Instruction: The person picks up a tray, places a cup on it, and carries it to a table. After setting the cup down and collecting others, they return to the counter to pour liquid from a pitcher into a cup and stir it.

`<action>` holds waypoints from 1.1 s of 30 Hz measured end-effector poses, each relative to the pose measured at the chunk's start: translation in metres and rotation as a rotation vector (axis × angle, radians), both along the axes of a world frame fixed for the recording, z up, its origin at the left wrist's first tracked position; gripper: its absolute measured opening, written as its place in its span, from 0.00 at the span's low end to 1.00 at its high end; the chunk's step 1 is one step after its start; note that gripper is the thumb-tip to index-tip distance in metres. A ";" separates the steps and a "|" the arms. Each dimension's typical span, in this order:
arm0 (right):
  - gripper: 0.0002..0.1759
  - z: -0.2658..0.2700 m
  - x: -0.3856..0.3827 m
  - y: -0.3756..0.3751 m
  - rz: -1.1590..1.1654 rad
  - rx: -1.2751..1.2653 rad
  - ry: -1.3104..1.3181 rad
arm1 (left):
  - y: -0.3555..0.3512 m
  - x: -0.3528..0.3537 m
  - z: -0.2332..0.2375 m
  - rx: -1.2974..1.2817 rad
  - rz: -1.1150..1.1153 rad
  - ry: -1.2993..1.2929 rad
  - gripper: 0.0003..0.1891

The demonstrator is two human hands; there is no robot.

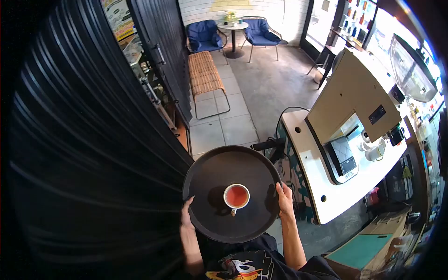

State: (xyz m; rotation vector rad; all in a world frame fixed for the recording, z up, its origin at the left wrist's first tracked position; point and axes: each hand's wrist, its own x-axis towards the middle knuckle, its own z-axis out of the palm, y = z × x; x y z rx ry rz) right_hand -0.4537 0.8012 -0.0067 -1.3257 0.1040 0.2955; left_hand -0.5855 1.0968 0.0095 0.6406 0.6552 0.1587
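A round black serving tray [212, 170] is held level in front of my body. Gripping its left rim is my left hand [186, 213], with the fingers partly hidden beneath the tray. My right hand [284, 199] is closed on the right rim, thumb on top. A white cup [226, 199] of reddish drink stands upright a little right of the tray's middle. Its handle points toward me, and neither hand touches it.
A black corrugated wall [93, 140] runs along my left. At right, a white counter [308, 163] bears a coffee grinder [361, 93], a small scale [343, 158] and cups [374, 152]. Ahead are a wicker bench [205, 72], blue chairs [204, 35] and a round table [233, 26].
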 end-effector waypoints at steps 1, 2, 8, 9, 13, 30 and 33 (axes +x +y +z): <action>0.15 -0.003 0.006 0.005 -0.017 -0.001 -0.003 | 0.007 0.010 -0.002 0.001 -0.017 -0.011 0.23; 0.15 -0.007 0.013 0.006 -0.047 0.034 0.018 | 0.009 0.018 -0.004 0.007 -0.025 -0.023 0.24; 0.15 -0.018 0.066 0.040 -0.111 -0.013 -0.011 | 0.053 0.084 -0.032 -0.003 -0.041 -0.019 0.23; 0.16 -0.017 0.077 0.043 -0.140 -0.056 -0.021 | 0.057 0.098 -0.036 0.006 -0.050 -0.024 0.23; 0.15 0.000 0.123 0.065 -0.254 -0.065 -0.002 | 0.074 0.164 -0.036 -0.002 -0.122 -0.073 0.22; 0.14 -0.019 0.319 0.083 -0.517 -0.093 -0.082 | 0.112 0.462 0.008 -0.066 -0.488 -0.136 0.25; 0.12 -0.011 0.351 0.095 -0.582 -0.129 -0.067 | 0.125 0.516 -0.009 -0.101 -0.572 -0.134 0.26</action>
